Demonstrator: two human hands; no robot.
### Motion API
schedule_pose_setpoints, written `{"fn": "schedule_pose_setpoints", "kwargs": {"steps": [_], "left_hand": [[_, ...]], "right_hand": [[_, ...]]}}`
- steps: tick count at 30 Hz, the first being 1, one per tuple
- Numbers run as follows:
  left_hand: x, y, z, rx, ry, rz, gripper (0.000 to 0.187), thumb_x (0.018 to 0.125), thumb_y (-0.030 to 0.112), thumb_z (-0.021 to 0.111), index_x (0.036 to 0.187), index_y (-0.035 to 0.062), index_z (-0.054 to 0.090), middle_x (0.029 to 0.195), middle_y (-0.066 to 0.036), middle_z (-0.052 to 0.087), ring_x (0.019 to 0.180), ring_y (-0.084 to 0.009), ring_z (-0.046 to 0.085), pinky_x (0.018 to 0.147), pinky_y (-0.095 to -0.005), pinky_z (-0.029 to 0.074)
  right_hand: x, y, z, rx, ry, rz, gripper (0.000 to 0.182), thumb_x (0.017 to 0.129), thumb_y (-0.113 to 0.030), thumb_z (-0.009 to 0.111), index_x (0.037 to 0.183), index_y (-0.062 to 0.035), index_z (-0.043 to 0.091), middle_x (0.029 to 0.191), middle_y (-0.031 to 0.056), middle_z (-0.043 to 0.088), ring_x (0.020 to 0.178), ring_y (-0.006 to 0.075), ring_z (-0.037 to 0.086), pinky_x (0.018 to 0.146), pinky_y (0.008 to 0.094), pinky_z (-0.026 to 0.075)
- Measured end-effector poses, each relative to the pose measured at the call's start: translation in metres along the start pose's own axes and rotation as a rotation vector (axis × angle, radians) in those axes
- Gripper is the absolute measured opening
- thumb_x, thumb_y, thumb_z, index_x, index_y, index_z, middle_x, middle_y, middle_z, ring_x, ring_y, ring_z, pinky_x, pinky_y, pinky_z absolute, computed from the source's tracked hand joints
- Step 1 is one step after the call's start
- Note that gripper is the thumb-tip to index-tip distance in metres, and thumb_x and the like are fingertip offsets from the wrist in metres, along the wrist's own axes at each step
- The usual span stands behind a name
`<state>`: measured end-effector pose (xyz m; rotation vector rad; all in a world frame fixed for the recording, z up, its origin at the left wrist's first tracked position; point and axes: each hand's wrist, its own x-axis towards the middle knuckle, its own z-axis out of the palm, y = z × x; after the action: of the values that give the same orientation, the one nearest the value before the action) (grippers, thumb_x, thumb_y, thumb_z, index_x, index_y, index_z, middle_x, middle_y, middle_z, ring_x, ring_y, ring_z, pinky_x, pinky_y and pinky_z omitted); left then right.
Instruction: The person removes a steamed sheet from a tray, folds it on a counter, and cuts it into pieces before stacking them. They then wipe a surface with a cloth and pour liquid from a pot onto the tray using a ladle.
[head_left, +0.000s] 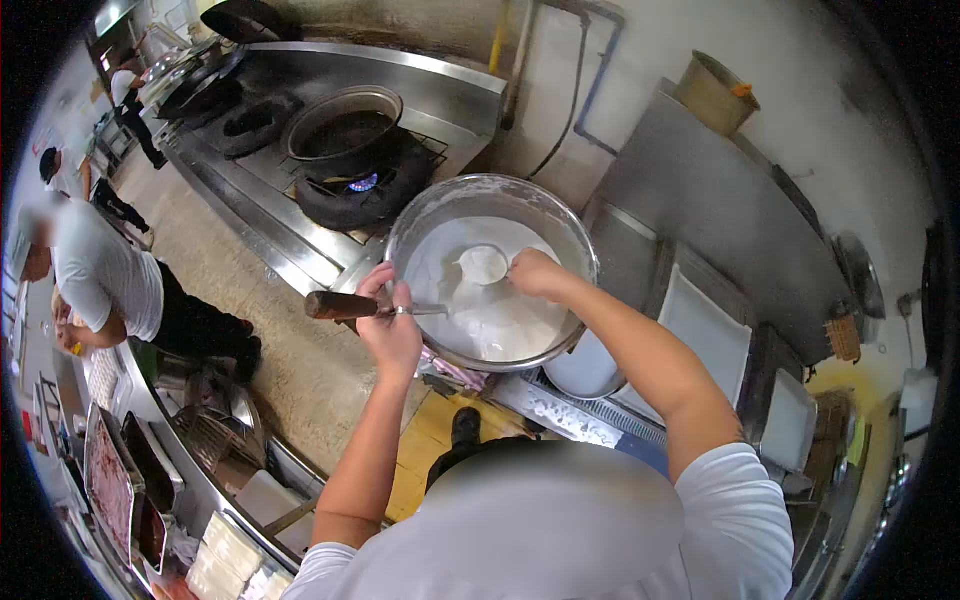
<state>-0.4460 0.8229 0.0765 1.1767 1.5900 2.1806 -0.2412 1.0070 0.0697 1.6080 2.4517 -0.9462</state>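
Lying just left of the right hand [537,275], a round scoop [483,264] filled with white is inside the large pot [487,198], over the white liquid [430,252]. This hand is closed on the near edge of the scoop. The wooden-handled tool [340,306] passes across the left hand [388,322], which is clasped around its metal part; the wood extends to the left of this hand, and the metal end points right, into the pot. The far end of this tool is hard to make out, and I cannot tell whether the scoop's underside touches the liquid. The right fingertips are hidden by the fist. The left forearm rises almost straight, with the fingers up beside the pot's rim, while the right arm is bent and reaches over the opposite rim, its knuckles turned upward.
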Motion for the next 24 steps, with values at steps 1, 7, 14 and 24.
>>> {"fn": "schedule_pose_setpoints", "kwargs": {"steps": [1, 7, 14, 24], "left_hand": [[-0.004, -0.002, -0.002, 0.083, -0.005, 0.021, 0.032, 0.090, -0.006, 0.067, 0.119, -0.0013, 0.057, 0.131, -0.018, 0.059, 0.124, -0.0293, 0.056, 0.109, -0.0408, 0.041], [-0.051, 0.012, -0.012, 0.379, -0.021, 0.083, 0.048, 0.086, 0.005, 0.076, 0.128, -0.0019, 0.052, 0.139, -0.021, 0.051, 0.129, -0.0341, 0.049, 0.109, -0.0441, 0.037], [-0.156, 0.016, -0.014, 0.250, -0.058, -0.071, 0.045, 0.090, 0.011, 0.073, 0.128, -0.0006, 0.052, 0.132, -0.017, 0.053, 0.114, -0.0268, 0.053, 0.101, -0.0395, 0.043], [-0.272, 0.079, 0.138, 0.073, -0.556, -0.104, 0.023, 0.090, 0.001, 0.070, 0.112, 0.0013, 0.062, 0.119, -0.016, 0.061, 0.104, -0.0246, 0.061, 0.086, -0.0343, 0.053]], "right_hand": [[-0.010, 0.002, -0.008, 0.053, 0.000, -0.024, 0.021, 0.087, -0.015, 0.069, 0.090, 0.0054, 0.074, 0.083, 0.0189, 0.071, 0.075, 0.0279, 0.068, 0.068, 0.0422, 0.053], [-0.094, 0.000, -0.083, 0.337, -0.083, -0.009, 0.017, 0.091, -0.011, 0.063, 0.089, 0.0031, 0.072, 0.072, 0.0029, 0.059, 0.067, 0.0134, 0.054, 0.060, 0.0324, 0.046], [-0.180, 0.067, -0.140, 0.488, -0.067, 0.024, 0.019, 0.093, -0.010, 0.058, 0.095, 0.0037, 0.070, 0.074, 0.0007, 0.059, 0.069, 0.0111, 0.053, 0.063, 0.0304, 0.046], [-0.300, 0.261, -0.153, 0.492, 0.130, 0.196, 0.019, 0.093, -0.014, 0.059, 0.082, -0.0006, 0.066, 0.075, 0.0027, 0.062, 0.069, 0.0123, 0.057, 0.058, 0.0327, 0.048]]}}
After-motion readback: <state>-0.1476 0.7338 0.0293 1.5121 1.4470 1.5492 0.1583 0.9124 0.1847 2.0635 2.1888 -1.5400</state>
